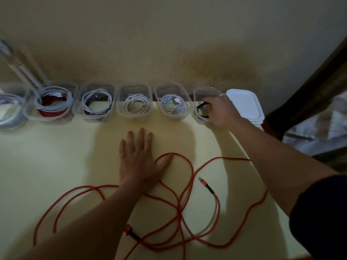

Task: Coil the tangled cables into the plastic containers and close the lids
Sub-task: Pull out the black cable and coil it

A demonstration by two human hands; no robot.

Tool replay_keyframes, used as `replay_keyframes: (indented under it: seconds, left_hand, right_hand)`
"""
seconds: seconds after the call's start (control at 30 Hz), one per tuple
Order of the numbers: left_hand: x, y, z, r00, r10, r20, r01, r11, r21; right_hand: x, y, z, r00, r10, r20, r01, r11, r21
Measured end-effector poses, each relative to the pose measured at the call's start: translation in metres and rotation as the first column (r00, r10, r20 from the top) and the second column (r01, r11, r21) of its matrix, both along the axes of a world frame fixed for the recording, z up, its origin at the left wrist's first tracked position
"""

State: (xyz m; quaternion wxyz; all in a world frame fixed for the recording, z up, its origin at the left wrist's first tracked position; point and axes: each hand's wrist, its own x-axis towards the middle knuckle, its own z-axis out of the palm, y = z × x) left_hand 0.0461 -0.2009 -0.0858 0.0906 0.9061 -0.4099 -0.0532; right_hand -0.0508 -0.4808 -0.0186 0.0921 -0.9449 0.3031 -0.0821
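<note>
A long red cable (180,205) sprawls in loose loops over the pale yellow table (56,156), both plugs lying free. My left hand (139,158) lies flat on the table with straight fingers, its thumb touching a red loop. My right hand (221,111) reaches into the rightmost clear container (199,96) and its curled fingers press a coiled black cable (201,107) down inside. Several more clear containers stand in a row along the wall, each open and holding coiled cable, such as a white one (171,103).
A stack of white lids (246,106) sits right of the row, at the table's corner. A dark wooden post (308,94) and a cloth lie beyond the right edge. The wall stands directly behind the containers.
</note>
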Motion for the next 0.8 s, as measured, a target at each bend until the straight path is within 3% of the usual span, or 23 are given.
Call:
replay_keyframes:
  seconds: [0.07,0.2,0.27,0.37,0.43,0.53,0.6,0.63,0.7,0.8]
  left_hand:
    - [0.000,0.000,0.000,1.000,0.000,-0.003,0.000,1.000,-0.007]
    - [-0.001,0.000,0.001,1.000,-0.005,-0.012,0.005,1.000,-0.021]
    - [-0.001,0.001,0.002,1.000,-0.008,-0.021,0.008,1.000,-0.030]
    - [-0.001,0.002,0.003,0.999,-0.010,-0.045,0.008,0.998,-0.055]
    - [-0.001,0.005,0.006,0.996,-0.010,-0.086,0.001,0.995,-0.102]
    - [0.008,0.010,0.009,0.982,-0.035,-0.186,0.006,0.987,-0.158]
    - [0.015,0.015,0.021,0.958,-0.027,-0.284,-0.020,0.987,-0.162]
    - [0.018,0.019,0.029,0.940,0.004,-0.341,-0.071,0.980,-0.184]
    - [0.015,0.030,0.045,0.920,0.064,-0.387,-0.168,0.956,-0.242]
    - [-0.008,0.046,0.071,0.949,-0.006,-0.315,-0.116,0.923,-0.367]
  right_hand:
    - [-0.001,0.005,-0.002,1.000,0.003,0.000,-0.003,1.000,-0.023]
    - [-0.016,0.028,0.005,0.950,0.058,0.306,-0.011,0.988,-0.153]
    - [-0.029,0.048,0.005,0.934,0.080,0.348,-0.027,0.988,-0.155]
    - [-0.057,0.085,0.004,0.953,0.110,0.281,-0.065,0.984,-0.166]
    - [-0.081,0.113,0.007,0.976,0.076,0.202,-0.065,0.996,-0.061]
    - [-0.114,0.149,0.014,0.995,-0.047,-0.093,0.062,0.985,0.159]
    - [-0.131,0.167,0.010,0.948,-0.075,-0.310,0.147,0.965,0.217]
    - [-0.137,0.175,0.007,0.935,-0.072,-0.347,0.161,0.959,0.234]
    - [-0.144,0.188,0.005,0.953,-0.058,-0.298,0.145,0.949,0.280]
    - [-0.142,0.204,0.018,0.987,-0.020,-0.158,0.065,0.957,0.284]
